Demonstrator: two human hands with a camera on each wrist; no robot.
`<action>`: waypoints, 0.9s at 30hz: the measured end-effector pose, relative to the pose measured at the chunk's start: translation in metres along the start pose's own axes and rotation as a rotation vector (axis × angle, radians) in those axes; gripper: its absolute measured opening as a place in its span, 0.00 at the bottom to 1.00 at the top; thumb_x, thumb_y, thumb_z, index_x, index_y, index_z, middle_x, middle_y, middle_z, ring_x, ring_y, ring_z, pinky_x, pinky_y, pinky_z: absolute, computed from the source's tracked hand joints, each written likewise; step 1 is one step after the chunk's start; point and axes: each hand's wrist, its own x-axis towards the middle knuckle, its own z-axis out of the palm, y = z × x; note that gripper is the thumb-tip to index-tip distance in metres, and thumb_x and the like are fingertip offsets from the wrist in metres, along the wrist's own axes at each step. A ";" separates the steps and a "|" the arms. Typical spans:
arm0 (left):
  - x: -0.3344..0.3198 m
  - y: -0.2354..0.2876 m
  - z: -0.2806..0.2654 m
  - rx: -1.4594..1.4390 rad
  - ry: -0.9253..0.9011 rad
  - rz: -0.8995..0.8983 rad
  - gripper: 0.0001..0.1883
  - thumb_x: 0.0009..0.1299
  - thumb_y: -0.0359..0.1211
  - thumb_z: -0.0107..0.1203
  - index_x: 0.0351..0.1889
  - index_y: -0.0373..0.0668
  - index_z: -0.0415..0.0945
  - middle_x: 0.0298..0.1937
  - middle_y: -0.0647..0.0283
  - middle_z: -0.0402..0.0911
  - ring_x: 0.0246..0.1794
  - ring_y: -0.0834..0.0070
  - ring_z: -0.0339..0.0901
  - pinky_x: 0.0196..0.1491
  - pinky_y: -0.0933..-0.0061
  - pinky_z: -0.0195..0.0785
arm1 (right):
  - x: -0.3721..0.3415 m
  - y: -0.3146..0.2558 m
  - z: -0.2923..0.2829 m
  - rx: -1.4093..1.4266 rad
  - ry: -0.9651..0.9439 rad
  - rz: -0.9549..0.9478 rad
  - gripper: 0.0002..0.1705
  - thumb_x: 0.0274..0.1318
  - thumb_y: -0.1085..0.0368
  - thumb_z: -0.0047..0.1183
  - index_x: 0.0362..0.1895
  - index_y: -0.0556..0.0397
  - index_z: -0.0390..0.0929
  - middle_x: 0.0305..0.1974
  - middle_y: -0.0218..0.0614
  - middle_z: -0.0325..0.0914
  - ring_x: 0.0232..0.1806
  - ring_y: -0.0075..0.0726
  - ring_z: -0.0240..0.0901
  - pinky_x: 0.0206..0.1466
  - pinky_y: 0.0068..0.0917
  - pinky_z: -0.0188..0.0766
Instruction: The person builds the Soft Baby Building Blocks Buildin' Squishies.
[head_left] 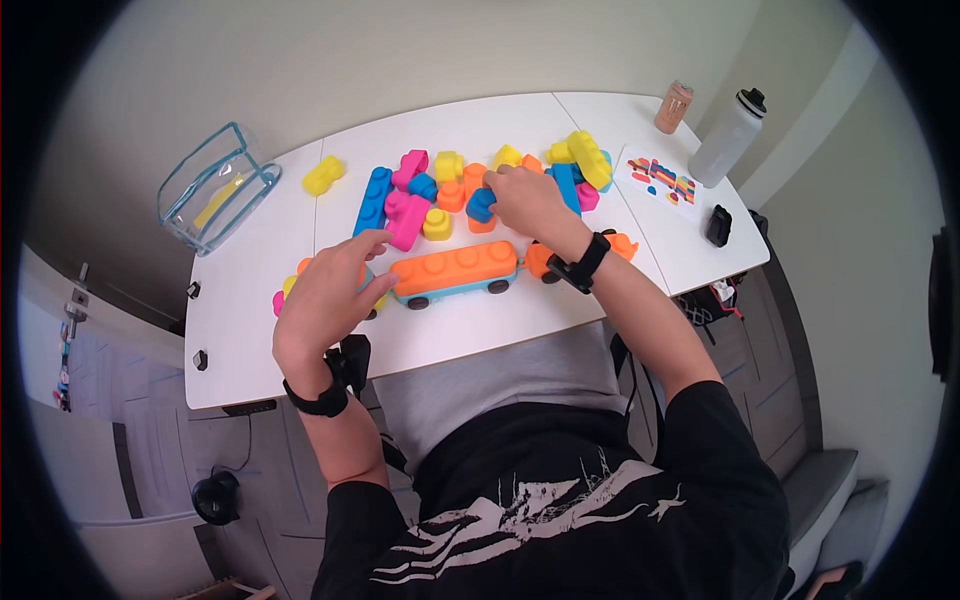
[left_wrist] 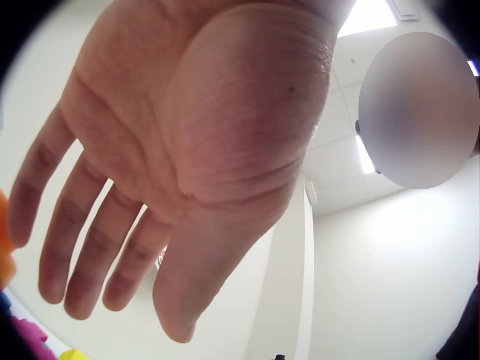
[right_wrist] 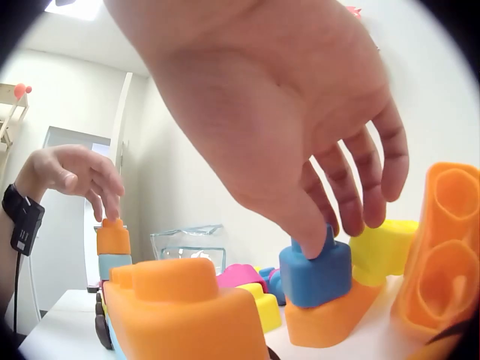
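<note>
1. Pinching a blue block (head_left: 481,207), the right hand (head_left: 535,205) is midway between the front and rear edges of the white table (head_left: 240,300). An orange-topped wagon (head_left: 455,268) stands near the front edge, between the hands. The left hand (head_left: 325,300) is above the train's left end, fingers relaxed. A can (head_left: 674,107) and a bottle (head_left: 727,140) stand toward the right rear corner; a clear case (head_left: 266,178) is at the left rear corner.
2. Left wrist view: the left hand's fingers are extended and apart, thumb out. A pink block (left_wrist: 31,337) shows at lower left.
3. Right wrist view: thumb and index finger clamp the blue block's stud, remaining fingers spread. The blue block sits over a lower orange block (right_wrist: 326,322); whether joined, cannot tell.
</note>
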 end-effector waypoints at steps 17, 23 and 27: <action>0.027 0.017 0.025 -0.181 0.127 0.280 0.32 0.65 0.31 0.74 0.67 0.43 0.73 0.58 0.56 0.83 0.53 0.56 0.84 0.55 0.61 0.80 | -0.068 -0.059 -0.089 0.546 0.163 -0.381 0.20 0.58 0.64 0.71 0.56 0.45 0.85 0.49 0.34 0.83 0.50 0.46 0.82 0.51 0.41 0.79; 0.019 0.007 0.017 -0.045 0.122 0.159 0.29 0.61 0.28 0.75 0.61 0.43 0.78 0.54 0.57 0.84 0.51 0.58 0.85 0.53 0.60 0.80 | -0.066 -0.061 -0.064 0.624 0.276 -0.349 0.23 0.60 0.62 0.69 0.59 0.48 0.83 0.51 0.37 0.85 0.54 0.47 0.82 0.54 0.40 0.80; 0.017 -0.011 0.022 0.135 0.111 0.026 0.26 0.56 0.26 0.76 0.54 0.42 0.82 0.48 0.58 0.86 0.52 0.58 0.83 0.56 0.59 0.78 | -0.070 -0.047 -0.054 0.502 0.128 -0.252 0.24 0.60 0.64 0.69 0.61 0.50 0.83 0.53 0.39 0.85 0.55 0.47 0.83 0.57 0.41 0.80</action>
